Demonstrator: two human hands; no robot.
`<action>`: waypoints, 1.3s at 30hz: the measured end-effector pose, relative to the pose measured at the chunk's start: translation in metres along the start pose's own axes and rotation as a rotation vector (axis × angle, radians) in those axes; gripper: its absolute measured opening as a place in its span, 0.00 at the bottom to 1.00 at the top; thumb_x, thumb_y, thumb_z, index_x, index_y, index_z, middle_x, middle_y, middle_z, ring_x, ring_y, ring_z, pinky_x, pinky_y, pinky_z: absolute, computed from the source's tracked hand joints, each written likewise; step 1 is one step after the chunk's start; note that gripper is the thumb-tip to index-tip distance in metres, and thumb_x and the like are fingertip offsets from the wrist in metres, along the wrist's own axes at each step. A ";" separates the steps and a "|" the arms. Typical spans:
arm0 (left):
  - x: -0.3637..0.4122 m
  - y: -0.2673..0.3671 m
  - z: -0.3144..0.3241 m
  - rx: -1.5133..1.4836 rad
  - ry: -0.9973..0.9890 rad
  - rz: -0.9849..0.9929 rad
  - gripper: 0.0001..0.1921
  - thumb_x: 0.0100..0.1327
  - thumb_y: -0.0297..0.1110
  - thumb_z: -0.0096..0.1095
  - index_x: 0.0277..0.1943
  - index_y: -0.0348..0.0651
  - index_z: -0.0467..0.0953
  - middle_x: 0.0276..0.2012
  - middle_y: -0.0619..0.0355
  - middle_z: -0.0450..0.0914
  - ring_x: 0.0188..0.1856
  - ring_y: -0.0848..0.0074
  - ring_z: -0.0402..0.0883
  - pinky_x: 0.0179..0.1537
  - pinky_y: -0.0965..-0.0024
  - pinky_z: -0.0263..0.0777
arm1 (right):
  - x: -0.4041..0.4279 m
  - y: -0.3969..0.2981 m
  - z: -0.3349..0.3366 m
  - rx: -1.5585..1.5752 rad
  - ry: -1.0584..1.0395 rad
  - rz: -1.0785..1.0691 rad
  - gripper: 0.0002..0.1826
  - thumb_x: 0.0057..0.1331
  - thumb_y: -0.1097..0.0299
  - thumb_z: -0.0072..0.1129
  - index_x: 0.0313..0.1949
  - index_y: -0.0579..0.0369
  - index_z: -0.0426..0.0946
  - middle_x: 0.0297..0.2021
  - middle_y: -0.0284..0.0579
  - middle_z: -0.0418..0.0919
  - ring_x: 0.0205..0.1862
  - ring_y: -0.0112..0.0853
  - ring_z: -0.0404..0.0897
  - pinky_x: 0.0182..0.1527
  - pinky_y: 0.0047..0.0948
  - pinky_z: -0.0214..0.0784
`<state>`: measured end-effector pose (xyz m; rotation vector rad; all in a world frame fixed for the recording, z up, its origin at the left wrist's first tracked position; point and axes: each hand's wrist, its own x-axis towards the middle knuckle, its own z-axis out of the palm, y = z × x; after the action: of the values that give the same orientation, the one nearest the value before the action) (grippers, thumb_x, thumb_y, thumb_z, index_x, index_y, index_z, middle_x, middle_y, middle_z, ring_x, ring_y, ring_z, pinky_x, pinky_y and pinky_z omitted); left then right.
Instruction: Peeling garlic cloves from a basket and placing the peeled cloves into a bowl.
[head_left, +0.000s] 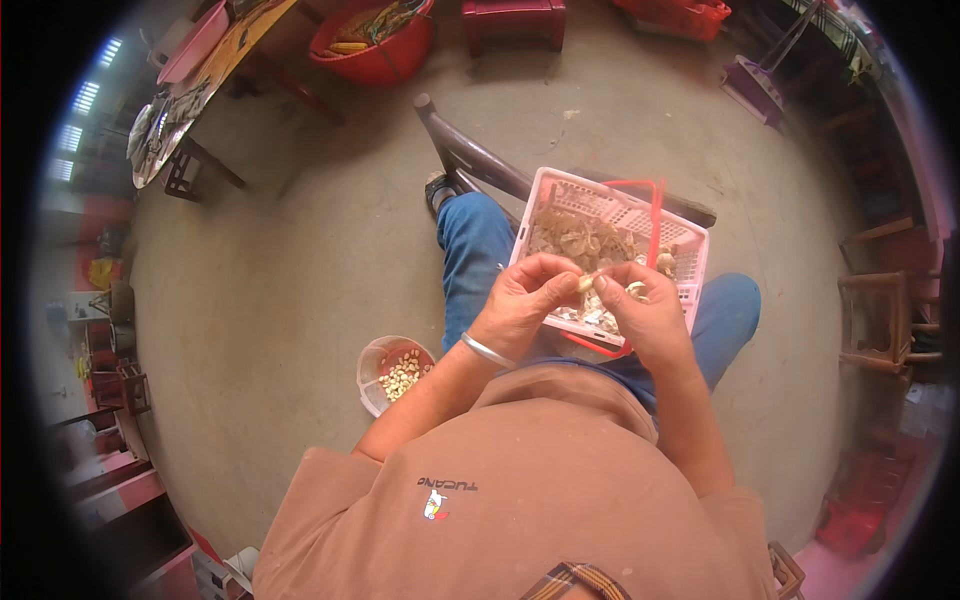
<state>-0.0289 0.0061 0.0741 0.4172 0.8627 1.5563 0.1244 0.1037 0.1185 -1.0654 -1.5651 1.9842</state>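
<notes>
Over a pink plastic basket (619, 206), my left hand (531, 298) pinches a pale garlic clove (586, 283) between thumb and fingertips. From the other side, my right hand (646, 307) grips the same clove, thumb against it. Dry brown garlic skins and bulbs (577, 232) fill much of the basket, with white peel scraps (598, 316) at the near end. The basket rests at my lap between my knees; its red handle (656, 225) stands across the right part. Peeled cloves (405, 375) lie in a pale plastic tub (369, 382) by my left forearm.
Beyond the basket is a dark wooden frame (487, 154). Farther off stand a red tub (390, 64) holding corn, a red stool (514, 26) and a purple dustpan (754, 90). A table (225, 64) is at upper left, a wooden chair (874, 319) at right.
</notes>
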 end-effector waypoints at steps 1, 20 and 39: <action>0.000 0.002 -0.001 -0.001 0.001 0.000 0.08 0.65 0.31 0.63 0.44 0.39 0.77 0.40 0.60 0.81 0.41 0.78 0.80 0.46 0.71 0.76 | 0.001 0.001 -0.001 0.000 0.000 0.001 0.08 0.65 0.68 0.62 0.37 0.61 0.78 0.28 0.30 0.76 0.30 0.15 0.70 0.32 0.16 0.64; -0.005 0.006 0.013 0.231 -0.018 0.090 0.13 0.70 0.32 0.55 0.53 0.36 0.74 0.44 0.60 0.80 0.44 0.80 0.77 0.48 0.75 0.72 | -0.003 -0.002 0.014 0.252 0.009 0.066 0.08 0.66 0.68 0.59 0.38 0.60 0.74 0.30 0.33 0.76 0.29 0.15 0.70 0.31 0.15 0.65; -0.008 0.010 0.008 -0.032 -0.006 -0.028 0.15 0.70 0.32 0.55 0.56 0.38 0.72 0.46 0.57 0.79 0.44 0.75 0.81 0.49 0.70 0.76 | -0.006 0.003 0.016 0.022 0.091 -0.144 0.07 0.66 0.71 0.57 0.41 0.60 0.75 0.32 0.32 0.76 0.33 0.15 0.70 0.34 0.16 0.65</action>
<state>-0.0291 0.0007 0.0881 0.3849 0.8347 1.5410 0.1164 0.0881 0.1193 -0.9913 -1.5243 1.8278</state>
